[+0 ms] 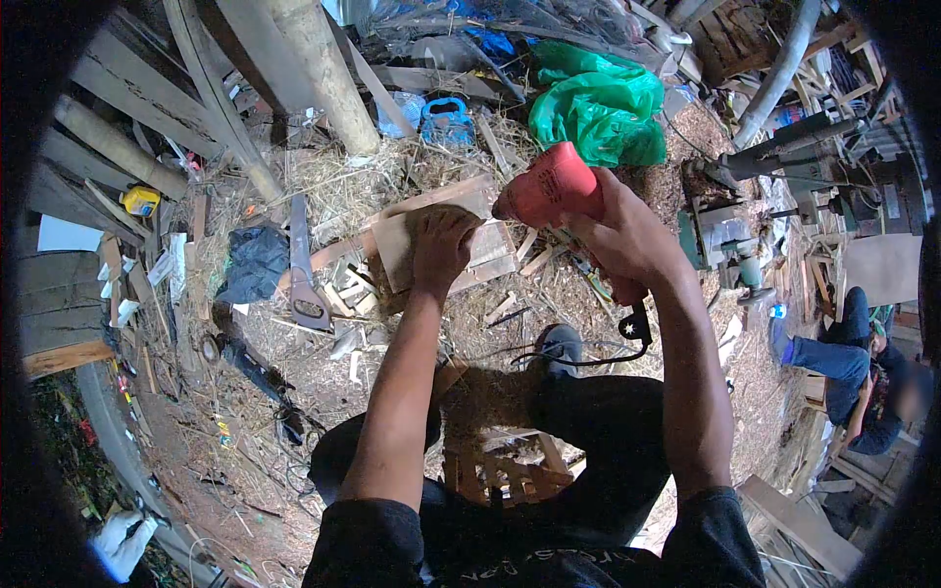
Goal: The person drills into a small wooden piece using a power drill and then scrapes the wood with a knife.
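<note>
Gripping red corded power tool [555,184] in right hand [627,233], rested left hand [444,247] on wooden board [396,257], near its far edge; could not tell whether clasping it. Held tool near board's far right corner, with long axis roughly sideways, pointed toward left hand.

Held a red tool [552,186] in the right hand [622,235], with its tip turned toward the left fingers [456,223]. Rested the left hand [443,250] on a board [395,257]. Had a saw [298,240] and a black bag [255,265] left of the left fingers, a blue jug [447,124] ahead of them, a green bag [598,103] beyond the right fingers [588,230], and a cord [593,363] below these.
</note>
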Motion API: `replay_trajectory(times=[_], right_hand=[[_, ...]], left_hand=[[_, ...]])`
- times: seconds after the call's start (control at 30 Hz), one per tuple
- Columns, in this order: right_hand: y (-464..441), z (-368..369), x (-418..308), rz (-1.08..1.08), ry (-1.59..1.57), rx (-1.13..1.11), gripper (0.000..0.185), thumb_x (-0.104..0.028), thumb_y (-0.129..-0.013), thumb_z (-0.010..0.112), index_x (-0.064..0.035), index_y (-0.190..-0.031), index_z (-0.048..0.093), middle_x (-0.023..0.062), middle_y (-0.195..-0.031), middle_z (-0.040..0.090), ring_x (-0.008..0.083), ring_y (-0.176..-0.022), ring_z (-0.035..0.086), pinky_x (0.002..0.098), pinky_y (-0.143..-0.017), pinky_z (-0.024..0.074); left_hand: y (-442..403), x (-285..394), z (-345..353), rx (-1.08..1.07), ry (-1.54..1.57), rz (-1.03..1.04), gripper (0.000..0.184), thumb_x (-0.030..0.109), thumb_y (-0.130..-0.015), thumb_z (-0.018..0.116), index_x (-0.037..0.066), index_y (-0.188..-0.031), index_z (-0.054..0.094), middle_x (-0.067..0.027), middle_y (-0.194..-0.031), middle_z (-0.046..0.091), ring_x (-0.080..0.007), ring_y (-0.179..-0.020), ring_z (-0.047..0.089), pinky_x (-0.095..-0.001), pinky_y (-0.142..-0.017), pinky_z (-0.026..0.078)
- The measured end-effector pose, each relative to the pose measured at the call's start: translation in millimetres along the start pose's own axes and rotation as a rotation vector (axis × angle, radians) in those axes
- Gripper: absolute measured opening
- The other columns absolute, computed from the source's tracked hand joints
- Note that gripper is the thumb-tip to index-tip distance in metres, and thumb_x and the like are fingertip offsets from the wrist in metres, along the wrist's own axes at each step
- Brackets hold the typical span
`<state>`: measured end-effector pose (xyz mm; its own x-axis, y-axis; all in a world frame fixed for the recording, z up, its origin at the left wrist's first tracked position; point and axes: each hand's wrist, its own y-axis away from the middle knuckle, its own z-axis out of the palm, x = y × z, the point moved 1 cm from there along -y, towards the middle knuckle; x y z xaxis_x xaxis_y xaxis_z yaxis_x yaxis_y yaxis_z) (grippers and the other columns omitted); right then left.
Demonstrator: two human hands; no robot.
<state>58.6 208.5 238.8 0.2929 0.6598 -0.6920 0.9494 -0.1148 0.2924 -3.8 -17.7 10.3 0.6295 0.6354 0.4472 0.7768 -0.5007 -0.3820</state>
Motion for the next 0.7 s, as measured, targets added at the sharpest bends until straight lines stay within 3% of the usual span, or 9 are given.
replay_trajectory(times=[0.27, 0.47, 0.7], right_hand=[[-7, 8, 19, -0.037, -0.032, 0.009, 0.055, -0.02, -0.088, 0.069, 0.0012, -0.133, 0.047, 0.0108, -0.104, 0.064, 0.0159, -0.085, 0.059, 0.0333, -0.076, 0.05], [-8, 4, 19, -0.044, 0.012, 0.004, 0.052, -0.02, -0.088, 0.069, 0.0016, -0.131, 0.048, 0.0123, -0.106, 0.064, 0.0181, -0.089, 0.06, 0.0348, -0.08, 0.0499], [-2, 4, 6, -0.027, -0.007, 0.011, 0.053, -0.019, -0.088, 0.07, 0.0009, -0.131, 0.048, 0.0148, -0.106, 0.066, 0.0203, -0.095, 0.063, 0.0355, -0.086, 0.0493]], left_hand=[[-1, 1, -2, 0.024, 0.049, -0.002, 0.022, 0.015, -0.081, 0.067, 0.018, -0.102, 0.07, -0.0043, -0.107, 0.065, -0.0281, -0.111, 0.057, -0.0493, -0.104, 0.038], [1, -2, 6, 0.045, -0.063, -0.005, 0.019, 0.018, -0.084, 0.066, 0.018, -0.102, 0.07, -0.0025, -0.11, 0.065, -0.0255, -0.112, 0.057, -0.0475, -0.103, 0.038], [-1, 1, -1, 0.007, 0.043, -0.014, 0.018, 0.019, -0.085, 0.066, 0.017, -0.103, 0.07, -0.0033, -0.109, 0.065, -0.0258, -0.111, 0.058, -0.0461, -0.102, 0.039]])
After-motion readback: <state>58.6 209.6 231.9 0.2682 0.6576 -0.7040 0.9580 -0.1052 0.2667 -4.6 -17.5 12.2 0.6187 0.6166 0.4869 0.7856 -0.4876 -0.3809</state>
